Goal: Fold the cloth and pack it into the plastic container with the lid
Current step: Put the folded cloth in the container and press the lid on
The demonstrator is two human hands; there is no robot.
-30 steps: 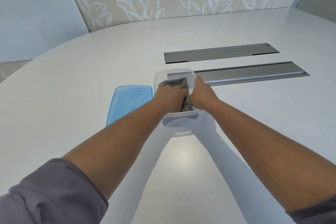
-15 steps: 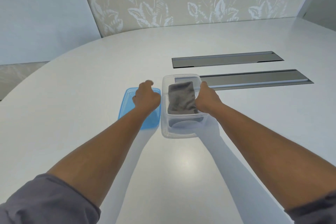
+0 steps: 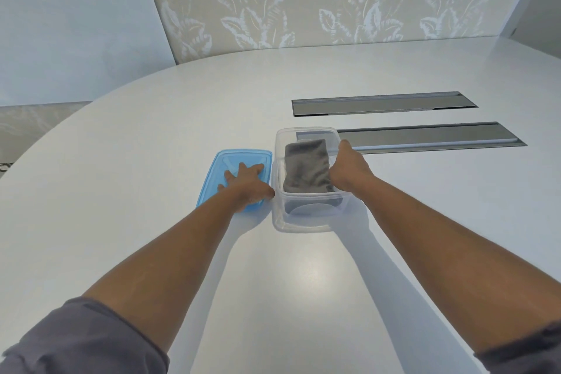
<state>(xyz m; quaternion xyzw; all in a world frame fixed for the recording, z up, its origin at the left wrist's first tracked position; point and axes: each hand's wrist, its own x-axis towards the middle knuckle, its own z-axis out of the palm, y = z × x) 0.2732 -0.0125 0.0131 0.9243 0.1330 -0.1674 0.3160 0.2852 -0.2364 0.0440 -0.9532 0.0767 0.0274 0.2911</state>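
Grey cloth (image 3: 306,170), folded, lies inside the clear plastic container (image 3: 303,222), which stands open on the white table (image 3: 151,161). The cloth fills the container's middle and far part, leaving its near end bare. The right hand (image 3: 349,171) rests at the container's right wall, thumb along the rim; its fingers curl down on the inner side of that wall, against the cloth's right edge, but they are hidden, so whether they pinch the cloth or the wall cannot be told. Just left of the container, nearly touching it, the blue lid (image 3: 239,158) lies flat on the table. The left hand (image 3: 246,182) lies palm-down on the lid, fingers spread apart and flat, pointing away from the person, well clear of the cloth. Beyond the container run two grey metal strips (image 3: 425,138) set into the table.
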